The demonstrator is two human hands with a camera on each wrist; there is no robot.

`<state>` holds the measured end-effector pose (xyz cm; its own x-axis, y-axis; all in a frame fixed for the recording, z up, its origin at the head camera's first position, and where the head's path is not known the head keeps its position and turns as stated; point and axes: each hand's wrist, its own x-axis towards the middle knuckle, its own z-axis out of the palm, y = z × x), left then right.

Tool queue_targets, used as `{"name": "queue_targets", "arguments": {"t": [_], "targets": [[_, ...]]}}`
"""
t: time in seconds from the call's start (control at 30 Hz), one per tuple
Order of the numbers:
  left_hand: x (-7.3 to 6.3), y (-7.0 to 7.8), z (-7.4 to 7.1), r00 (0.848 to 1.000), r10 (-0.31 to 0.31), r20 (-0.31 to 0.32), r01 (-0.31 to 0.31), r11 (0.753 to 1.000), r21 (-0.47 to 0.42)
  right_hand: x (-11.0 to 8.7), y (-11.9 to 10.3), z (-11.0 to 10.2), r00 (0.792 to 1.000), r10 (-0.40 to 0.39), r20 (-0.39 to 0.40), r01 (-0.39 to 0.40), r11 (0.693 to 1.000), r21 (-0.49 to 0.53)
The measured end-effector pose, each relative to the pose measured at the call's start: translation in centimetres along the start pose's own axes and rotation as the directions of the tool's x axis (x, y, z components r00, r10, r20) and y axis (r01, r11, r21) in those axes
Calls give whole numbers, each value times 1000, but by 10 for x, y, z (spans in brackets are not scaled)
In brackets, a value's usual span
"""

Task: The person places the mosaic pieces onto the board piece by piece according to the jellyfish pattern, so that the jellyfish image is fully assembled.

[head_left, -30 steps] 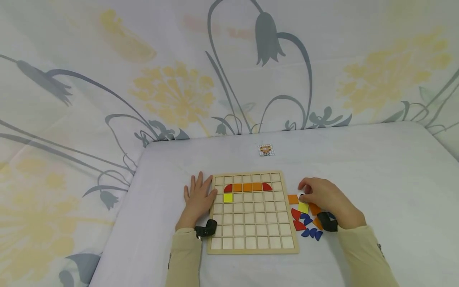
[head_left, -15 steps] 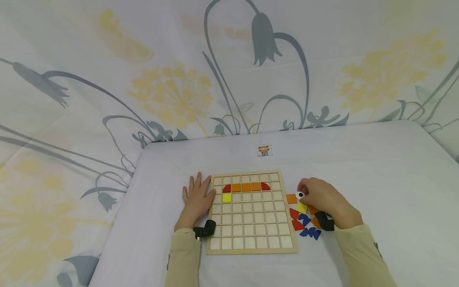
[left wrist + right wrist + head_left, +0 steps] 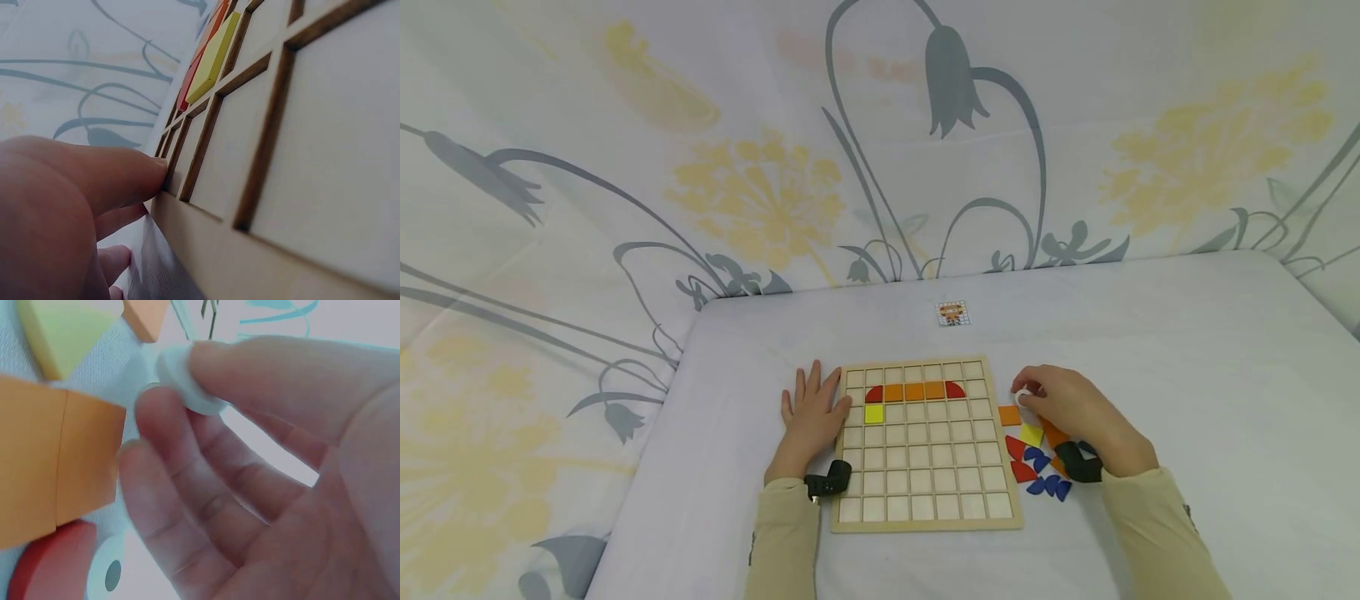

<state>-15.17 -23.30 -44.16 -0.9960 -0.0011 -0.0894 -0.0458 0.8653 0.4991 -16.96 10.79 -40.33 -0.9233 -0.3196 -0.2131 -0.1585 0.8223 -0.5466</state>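
Note:
My right hand (image 3: 1070,408) pinches a white round disc (image 3: 178,375) between thumb and fingers, just right of the wooden grid board (image 3: 925,526). My left hand (image 3: 814,421) lies with fingers spread at the board's left side, its thumb (image 3: 134,175) touching the frame. In the board's second row, three orange squares (image 3: 914,392) stand between two red quarter-round pieces (image 3: 955,390). A yellow square (image 3: 874,413) sits in a cell under the left red one.
Right of the board lie loose pieces: an orange square (image 3: 1010,416), a yellow square (image 3: 1032,434), red quarter-rounds (image 3: 1022,472) and several blue ones (image 3: 1051,484). Another white disc with a dark dot (image 3: 112,575) shows in the right wrist view. A small pattern card (image 3: 952,313) lies beyond the board.
My right hand has brought the white disc from among the loose pieces slightly up and to the left. The disc's black dot, visible half a second ago, is now largely covered. My left hand stays put.

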Motion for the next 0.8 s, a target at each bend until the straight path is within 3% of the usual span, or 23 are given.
{"name": "queue_targets", "arguments": {"t": [0.2,0.5,0.8], "targets": [[0,0,0,1000,-6,3,6,1000,1,3,-4,5,996,-37,-75,39,999,23],[0,1,-1,1000,-9,3,8,1000,2,7,-12,18,988,-124,-93,130,989,64],[0,1,-1,1000,0,4,0,1000,-4,9,-25,32,965,-227,-130,237,969,68]]}}
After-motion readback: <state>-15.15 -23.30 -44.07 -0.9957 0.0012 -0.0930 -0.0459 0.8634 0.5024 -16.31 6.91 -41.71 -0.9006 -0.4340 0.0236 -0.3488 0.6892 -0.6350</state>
